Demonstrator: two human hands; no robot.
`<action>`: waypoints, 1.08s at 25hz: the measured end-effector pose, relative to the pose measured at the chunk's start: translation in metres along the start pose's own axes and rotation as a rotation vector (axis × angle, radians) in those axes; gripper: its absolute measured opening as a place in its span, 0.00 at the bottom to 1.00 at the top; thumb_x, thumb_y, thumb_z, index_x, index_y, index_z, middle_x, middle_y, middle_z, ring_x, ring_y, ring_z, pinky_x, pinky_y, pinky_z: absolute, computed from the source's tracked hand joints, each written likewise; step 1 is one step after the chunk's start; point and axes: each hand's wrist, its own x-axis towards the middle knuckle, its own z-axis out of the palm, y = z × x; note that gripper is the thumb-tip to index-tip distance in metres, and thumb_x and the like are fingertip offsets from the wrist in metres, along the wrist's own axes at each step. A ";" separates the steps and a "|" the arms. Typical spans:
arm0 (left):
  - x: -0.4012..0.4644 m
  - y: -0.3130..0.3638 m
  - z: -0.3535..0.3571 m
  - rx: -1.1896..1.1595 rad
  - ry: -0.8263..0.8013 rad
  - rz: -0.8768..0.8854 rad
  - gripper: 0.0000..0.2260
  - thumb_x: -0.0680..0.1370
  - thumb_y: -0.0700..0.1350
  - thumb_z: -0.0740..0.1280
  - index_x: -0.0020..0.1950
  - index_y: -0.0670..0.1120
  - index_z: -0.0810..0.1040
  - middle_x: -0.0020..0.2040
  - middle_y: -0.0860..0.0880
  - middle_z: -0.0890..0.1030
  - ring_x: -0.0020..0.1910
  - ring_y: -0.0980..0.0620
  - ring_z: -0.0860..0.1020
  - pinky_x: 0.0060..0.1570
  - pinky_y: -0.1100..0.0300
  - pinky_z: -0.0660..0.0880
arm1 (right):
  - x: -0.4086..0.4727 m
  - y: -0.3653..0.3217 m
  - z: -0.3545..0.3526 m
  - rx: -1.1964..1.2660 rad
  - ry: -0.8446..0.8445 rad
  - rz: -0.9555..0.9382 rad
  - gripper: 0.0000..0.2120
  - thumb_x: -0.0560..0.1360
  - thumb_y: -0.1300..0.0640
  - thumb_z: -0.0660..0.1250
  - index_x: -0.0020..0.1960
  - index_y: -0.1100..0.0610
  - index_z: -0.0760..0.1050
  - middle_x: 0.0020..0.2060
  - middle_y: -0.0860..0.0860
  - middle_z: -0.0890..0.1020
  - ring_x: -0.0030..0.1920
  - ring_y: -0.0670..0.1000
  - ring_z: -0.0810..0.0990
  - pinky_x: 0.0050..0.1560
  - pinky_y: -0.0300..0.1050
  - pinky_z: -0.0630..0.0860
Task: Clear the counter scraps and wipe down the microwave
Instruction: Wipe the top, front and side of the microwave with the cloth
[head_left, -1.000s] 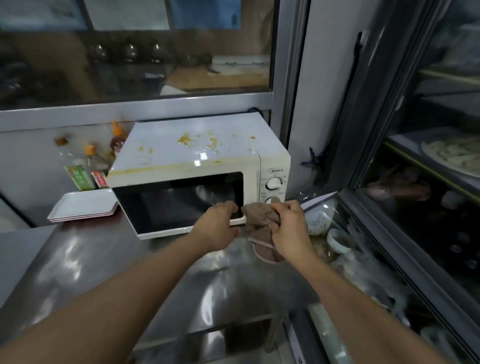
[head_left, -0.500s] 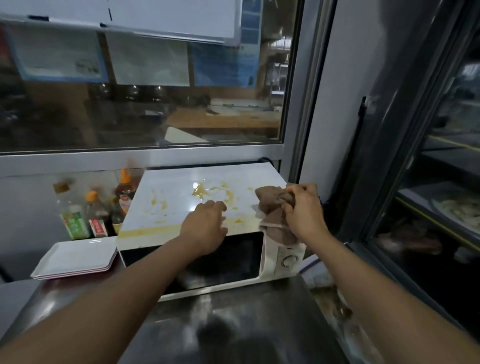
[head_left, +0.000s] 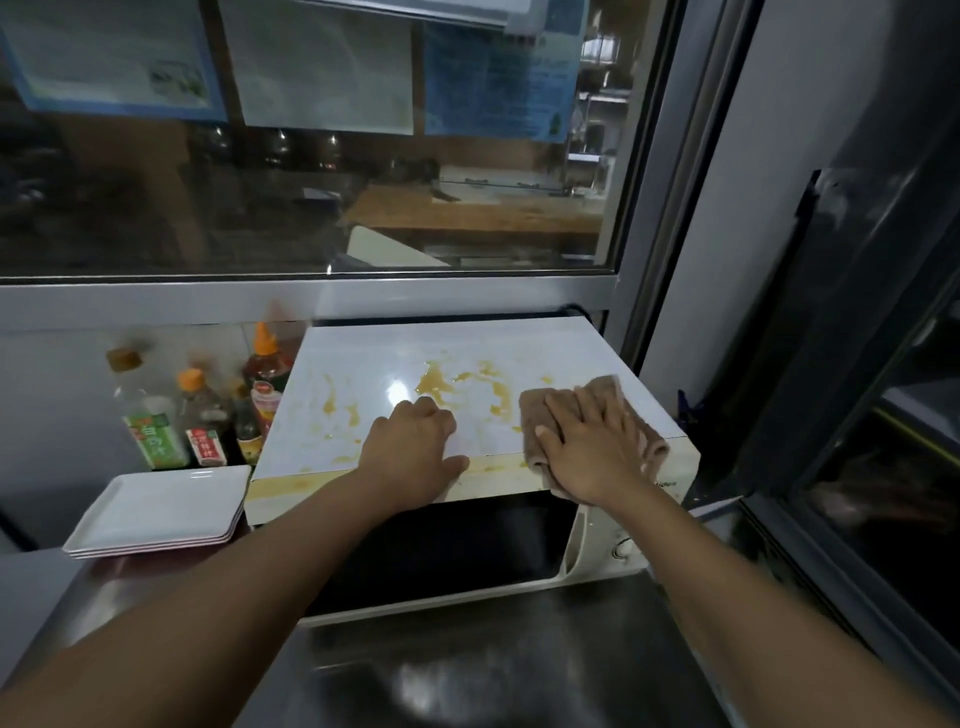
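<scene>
The microwave (head_left: 467, 415) sits at the far side of the steel desk (head_left: 467, 670), against the window (head_left: 311, 156). Its white top carries yellow-brown smears (head_left: 441, 382), thickest at centre; a stained strip runs along the front edge. My right hand (head_left: 589, 441) presses flat, fingers straight, on a brown cloth (head_left: 602, 395) at the top's right near corner. My left hand (head_left: 410, 452) rests loosely curled on the front edge, holding nothing. Left: bottles (head_left: 208, 415), stacked white trays (head_left: 156, 509).
</scene>
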 end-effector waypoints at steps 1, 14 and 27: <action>0.000 -0.001 -0.001 -0.032 -0.001 -0.003 0.18 0.76 0.55 0.63 0.61 0.47 0.73 0.60 0.48 0.72 0.60 0.46 0.70 0.55 0.53 0.71 | 0.003 -0.012 0.001 -0.003 -0.021 -0.049 0.26 0.79 0.40 0.47 0.75 0.42 0.51 0.77 0.49 0.48 0.76 0.57 0.39 0.73 0.57 0.41; 0.014 -0.023 -0.002 -0.070 0.118 -0.334 0.15 0.76 0.50 0.63 0.61 0.47 0.74 0.60 0.48 0.73 0.58 0.46 0.71 0.55 0.52 0.72 | 0.108 0.017 -0.004 -0.039 -0.069 -0.205 0.24 0.79 0.42 0.49 0.74 0.43 0.54 0.77 0.49 0.53 0.76 0.57 0.47 0.74 0.58 0.47; 0.056 -0.052 -0.009 -0.051 0.051 -0.409 0.14 0.74 0.48 0.65 0.59 0.48 0.76 0.64 0.48 0.74 0.60 0.45 0.71 0.58 0.50 0.70 | 0.157 -0.009 0.003 0.056 -0.031 -0.573 0.21 0.80 0.55 0.55 0.72 0.48 0.63 0.73 0.48 0.62 0.73 0.53 0.58 0.72 0.52 0.56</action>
